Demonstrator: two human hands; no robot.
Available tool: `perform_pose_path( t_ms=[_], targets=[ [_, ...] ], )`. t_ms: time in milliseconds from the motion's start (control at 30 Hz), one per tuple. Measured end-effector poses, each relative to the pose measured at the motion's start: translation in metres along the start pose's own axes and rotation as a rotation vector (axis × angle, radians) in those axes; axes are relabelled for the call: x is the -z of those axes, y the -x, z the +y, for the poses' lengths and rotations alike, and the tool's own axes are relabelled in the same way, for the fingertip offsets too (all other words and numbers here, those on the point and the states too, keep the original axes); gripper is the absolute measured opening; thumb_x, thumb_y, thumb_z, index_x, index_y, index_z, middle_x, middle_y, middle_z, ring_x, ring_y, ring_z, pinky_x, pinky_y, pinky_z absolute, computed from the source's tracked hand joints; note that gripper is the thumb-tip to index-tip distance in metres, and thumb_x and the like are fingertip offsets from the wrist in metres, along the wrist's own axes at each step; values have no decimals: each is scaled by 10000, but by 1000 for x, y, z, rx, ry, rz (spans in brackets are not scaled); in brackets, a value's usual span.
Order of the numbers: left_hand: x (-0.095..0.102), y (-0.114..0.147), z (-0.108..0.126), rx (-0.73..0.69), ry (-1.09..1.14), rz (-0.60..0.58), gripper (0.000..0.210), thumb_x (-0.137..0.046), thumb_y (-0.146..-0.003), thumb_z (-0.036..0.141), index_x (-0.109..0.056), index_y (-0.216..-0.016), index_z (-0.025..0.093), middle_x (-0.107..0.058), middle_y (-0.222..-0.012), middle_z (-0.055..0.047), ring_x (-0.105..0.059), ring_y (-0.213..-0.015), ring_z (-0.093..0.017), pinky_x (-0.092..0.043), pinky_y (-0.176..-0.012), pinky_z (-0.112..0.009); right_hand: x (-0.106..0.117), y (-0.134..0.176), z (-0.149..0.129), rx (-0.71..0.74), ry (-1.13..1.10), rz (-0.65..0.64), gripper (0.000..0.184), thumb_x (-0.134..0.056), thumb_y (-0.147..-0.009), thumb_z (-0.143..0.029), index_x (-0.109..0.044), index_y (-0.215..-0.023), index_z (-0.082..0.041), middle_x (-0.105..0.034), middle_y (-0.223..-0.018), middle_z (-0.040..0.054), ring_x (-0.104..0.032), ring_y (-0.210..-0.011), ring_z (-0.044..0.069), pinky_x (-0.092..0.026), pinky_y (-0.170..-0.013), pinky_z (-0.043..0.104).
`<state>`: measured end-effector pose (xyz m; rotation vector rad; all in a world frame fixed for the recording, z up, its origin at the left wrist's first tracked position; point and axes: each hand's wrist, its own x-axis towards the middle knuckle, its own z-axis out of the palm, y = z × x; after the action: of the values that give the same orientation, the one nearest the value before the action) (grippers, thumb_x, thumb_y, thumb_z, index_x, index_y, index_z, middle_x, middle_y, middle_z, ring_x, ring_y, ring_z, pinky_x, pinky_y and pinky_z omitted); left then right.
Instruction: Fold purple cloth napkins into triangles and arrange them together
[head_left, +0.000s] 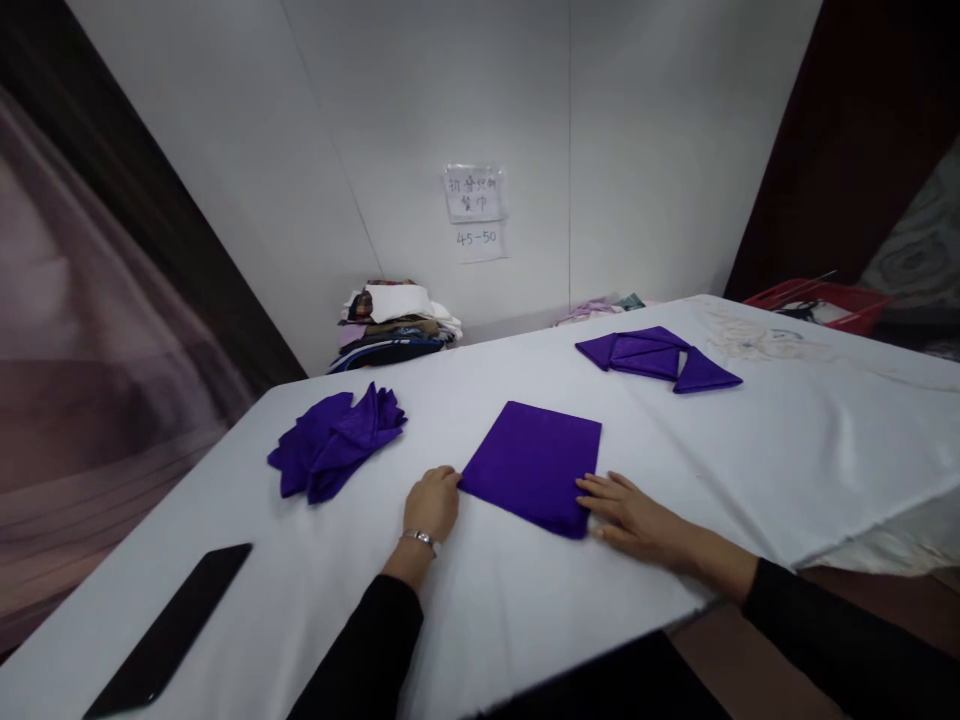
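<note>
A purple cloth napkin [529, 465], folded into a flat square, lies in front of me on the white-covered table. At its left corner is my left hand [433, 503], fingers closed around the tip of the cloth. My right hand [628, 516] rests with fingers stretched out on the napkin's right edge, near the lower corner. Over to the left sits a fan-shaped, pleated purple napkin [336, 440]. Farther back on the right, another purple napkin [651, 355] is folded into a shape with two pointed ends.
A black flat slab [176, 625] lies at the table's left front. Behind the table stands a pile of folded clothes [397, 325]. A red basket [832, 303] is at the far right. Handwritten paper signs [477, 210] hang on the wall.
</note>
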<state>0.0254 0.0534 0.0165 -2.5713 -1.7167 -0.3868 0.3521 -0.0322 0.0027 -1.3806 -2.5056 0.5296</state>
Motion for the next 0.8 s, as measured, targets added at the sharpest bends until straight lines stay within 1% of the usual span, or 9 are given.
perform_pose_path(
  t_ms=[67,167,233,300,400,500,633,733,800],
  targets=[
    [-1,7,-13,74,34,24,325,-399,-785,92,-631,-978,212,-617,-1085,-37,-532,-1005,-186,-435,-874,-326,1,1,-6,18,-15,17,521,-347,-877,-513,-395,-1328,-255,-352,-1400,68,-246,-1307,234,-100,-1073,470],
    [-5,18,-14,109,112,93,372,-382,-776,81,-619,-1022,227,-602,-1131,-26,-527,-1043,-169,-430,-919,-321,8,-2,-5,18,-13,40,513,-382,-865,-495,-417,-1316,-251,-378,-1384,74,-258,-1302,241,-100,-1073,474],
    [-6,23,-4,51,171,119,392,-392,-759,73,-611,-1039,238,-599,-1135,-20,-517,-1063,-164,-419,-941,-326,11,-4,-2,33,-11,21,504,-402,-858,-473,-425,-1311,-252,-379,-1383,71,-255,-1303,242,-99,-1073,476],
    [-7,26,11,-64,226,102,380,-436,-753,102,-598,-1065,247,-585,-1161,-21,-498,-1093,-174,-399,-960,-352,12,-5,1,43,-9,8,493,-407,-855,-451,-432,-1306,-253,-380,-1383,67,-260,-1302,243,-97,-1073,481],
    [-7,26,37,-248,269,-2,375,-535,-757,221,-559,-1128,265,-537,-1238,-29,-448,-1153,-204,-342,-991,-404,7,-6,4,43,-7,25,480,-403,-855,-431,-445,-1297,-249,-381,-1382,65,-278,-1293,245,-100,-1073,479],
    [-6,21,60,-368,268,-119,369,-543,-784,293,-540,-1153,282,-531,-1246,-25,-440,-1149,-207,-316,-982,-408,2,-6,6,34,11,46,468,-398,-858,-417,-468,-1281,-231,-398,-1370,78,-300,-1283,242,-125,-1071,467],
    [-6,11,80,-412,184,-157,246,-464,-842,268,-598,-1048,256,-593,-1122,-30,-484,-1052,-193,-358,-905,-368,2,-7,4,34,36,48,464,-402,-857,-409,-469,-1280,-229,-396,-1373,79,-301,-1282,234,-136,-1067,457],
    [-10,6,85,-391,140,-134,224,-408,-858,214,-616,-944,223,-613,-1026,-42,-507,-986,-188,-393,-835,-345,5,-7,3,44,49,37,495,-436,-839,-402,-438,-1301,-226,-390,-1377,81,-296,-1284,233,-131,-1067,457],
    [-14,4,84,-365,183,-99,209,-410,-848,194,-603,-926,209,-615,-995,-44,-514,-966,-185,-402,-820,-336,5,-10,2,51,57,38,535,-458,-824,-389,-397,-1328,-218,-381,-1381,89,-298,-1283,238,-121,-1067,464]
  ],
)
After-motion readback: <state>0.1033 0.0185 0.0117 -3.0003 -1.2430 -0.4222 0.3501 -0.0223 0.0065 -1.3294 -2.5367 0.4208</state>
